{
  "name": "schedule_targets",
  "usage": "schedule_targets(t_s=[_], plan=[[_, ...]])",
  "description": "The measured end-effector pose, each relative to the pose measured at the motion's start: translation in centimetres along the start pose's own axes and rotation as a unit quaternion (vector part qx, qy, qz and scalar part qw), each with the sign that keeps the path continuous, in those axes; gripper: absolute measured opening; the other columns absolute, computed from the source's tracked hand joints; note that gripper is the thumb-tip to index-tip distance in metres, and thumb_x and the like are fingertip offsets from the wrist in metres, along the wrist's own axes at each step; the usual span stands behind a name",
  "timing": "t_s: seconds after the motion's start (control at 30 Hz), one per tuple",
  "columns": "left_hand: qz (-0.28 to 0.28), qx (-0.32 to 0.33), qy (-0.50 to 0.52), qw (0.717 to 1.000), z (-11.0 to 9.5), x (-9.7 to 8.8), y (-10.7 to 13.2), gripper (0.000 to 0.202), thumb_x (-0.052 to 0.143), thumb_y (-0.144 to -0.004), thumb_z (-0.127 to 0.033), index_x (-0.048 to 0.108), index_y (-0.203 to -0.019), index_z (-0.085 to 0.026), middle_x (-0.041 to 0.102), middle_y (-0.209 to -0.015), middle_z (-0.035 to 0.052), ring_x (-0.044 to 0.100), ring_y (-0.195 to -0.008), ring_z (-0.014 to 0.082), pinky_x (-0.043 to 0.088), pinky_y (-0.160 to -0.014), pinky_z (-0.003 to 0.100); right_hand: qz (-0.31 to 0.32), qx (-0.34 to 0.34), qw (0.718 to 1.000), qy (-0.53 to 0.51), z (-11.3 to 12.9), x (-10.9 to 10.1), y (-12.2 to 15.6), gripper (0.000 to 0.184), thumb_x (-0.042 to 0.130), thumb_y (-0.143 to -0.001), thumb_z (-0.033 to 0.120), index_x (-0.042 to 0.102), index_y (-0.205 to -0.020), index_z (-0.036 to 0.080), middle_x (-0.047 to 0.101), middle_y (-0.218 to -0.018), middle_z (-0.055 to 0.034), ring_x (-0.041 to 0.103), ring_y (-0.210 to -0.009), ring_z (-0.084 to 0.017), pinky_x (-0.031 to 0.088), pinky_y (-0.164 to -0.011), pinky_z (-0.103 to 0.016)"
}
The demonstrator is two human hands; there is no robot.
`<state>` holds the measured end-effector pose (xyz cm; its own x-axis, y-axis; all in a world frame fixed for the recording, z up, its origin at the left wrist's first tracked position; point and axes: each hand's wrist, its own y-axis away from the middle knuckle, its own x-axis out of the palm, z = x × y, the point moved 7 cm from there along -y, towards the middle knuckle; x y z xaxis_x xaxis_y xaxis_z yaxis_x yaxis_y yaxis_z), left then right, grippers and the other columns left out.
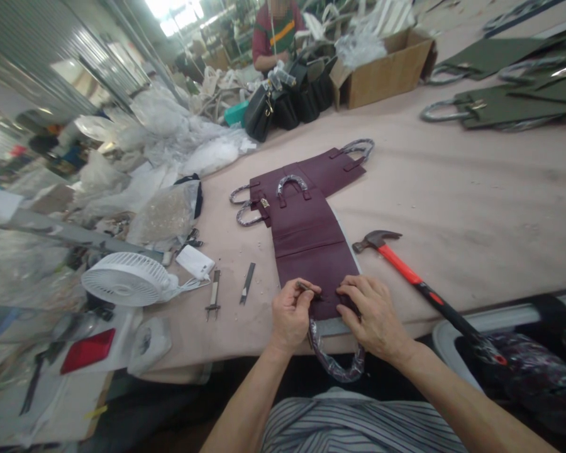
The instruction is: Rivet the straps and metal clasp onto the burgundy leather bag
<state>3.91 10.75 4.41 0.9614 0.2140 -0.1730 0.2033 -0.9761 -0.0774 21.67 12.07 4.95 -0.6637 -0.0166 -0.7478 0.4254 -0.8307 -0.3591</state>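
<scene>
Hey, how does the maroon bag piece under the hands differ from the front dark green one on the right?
The maroon bag piece is wine-coloured; the dark green bag piece is olive. Both the left hand and right hand are at the maroon one's near end; neither touches the green one. The maroon one's near handle overhangs the table edge; the green one's handle points left over the tabletop. Both have plastic-wrapped handles.

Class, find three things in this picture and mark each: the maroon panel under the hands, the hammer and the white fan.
Maroon panel [314, 265]: head view, on its flat middle.
Hammer [434, 297]: head view, on the handle.
White fan [126, 279]: head view, on the round grille.
</scene>
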Motion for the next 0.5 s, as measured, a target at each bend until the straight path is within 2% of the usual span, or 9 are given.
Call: schedule_targets(t_s=[0.2, 0.4, 0.5], plan=[[0.015, 0.007, -0.014, 1.0, -0.2, 0.1, 0.0, 0.011, 0.056, -0.094, -0.018, 0.067, -0.094, -0.016, 0.076, -0.092, 0.0044, 0.072, -0.085, 0.0151, 0.058, -0.082, 0.028, -0.002, -0.01, 1.0, -0.01, 0.0, 0.0, -0.1, 0.017, 0.058, -0.093, 0.023, 0.061, -0.109, 0.017, 0.06, -0.117, -0.0093, 0.05, -0.112, -0.026, 0.037, -0.097, -0.042], [0.054, 0.116, -0.088, 0.988, -1.9, 0.4, -0.1, 0.016, 0.056, -0.092, -0.012, 0.071, -0.094, -0.018, 0.076, -0.09, 0.0024, 0.072, -0.083, 0.0127, 0.056, -0.079, 0.023, -0.005, -0.005, 1.0, -0.013, 0.1, 0.1, 0.0, 0.017, 0.058, -0.093, 0.022, 0.06, -0.109, 0.018, 0.06, -0.117, -0.0089, 0.05, -0.112, -0.027, 0.037, -0.096, -0.044], [0.067, 0.133, -0.099, 0.984, -2.0, 0.6, -0.3, 0.017, 0.055, -0.092, -0.011, 0.071, -0.094, -0.018, 0.076, -0.089, 0.0018, 0.071, -0.08, 0.0117, 0.056, -0.076, 0.021, 0.001, -0.008, 1.0, -0.023, 0.1, 0.1, -0.1, 0.018, 0.059, -0.094, 0.026, 0.061, -0.11, 0.019, 0.06, -0.118, -0.0088, 0.051, -0.113, -0.027, 0.039, -0.097, -0.044]])
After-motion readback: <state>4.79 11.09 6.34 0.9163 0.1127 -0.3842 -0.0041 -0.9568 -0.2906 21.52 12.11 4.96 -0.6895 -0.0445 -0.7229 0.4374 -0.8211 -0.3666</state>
